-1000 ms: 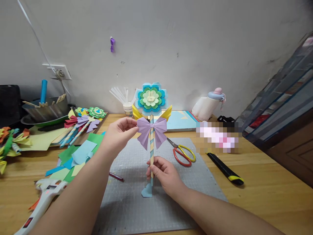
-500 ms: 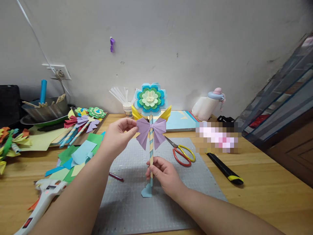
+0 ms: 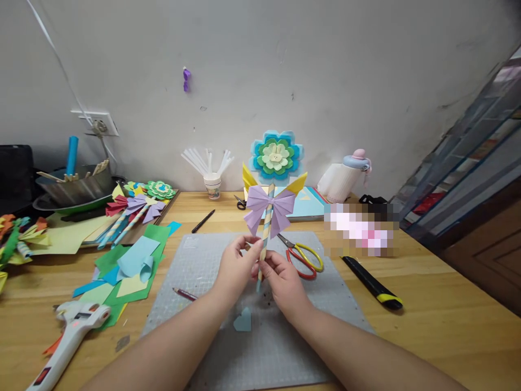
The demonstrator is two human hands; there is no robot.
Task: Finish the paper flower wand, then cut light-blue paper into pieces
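A paper flower wand stands nearly upright above the cutting mat, tilted a little to the right. Its head is a layered blue, green and cream flower; below it sit yellow paper points and a pleated lilac bow. My left hand pinches the striped stick below the bow. Lower down the same stick, my right hand is closed around it, fingers partly hidden. A pale blue paper heart lies on the mat beneath. Red and yellow handled scissors rest behind my right hand.
At left are a white glue gun, coloured paper scraps and finished paper wands. A pencil lies on the mat. Behind stand a cup of white sticks and a bottle. A black cutter lies at right.
My left hand has moved from the lilac bow down to the stick, beside my right hand. The wand has shifted right and tilted slightly.
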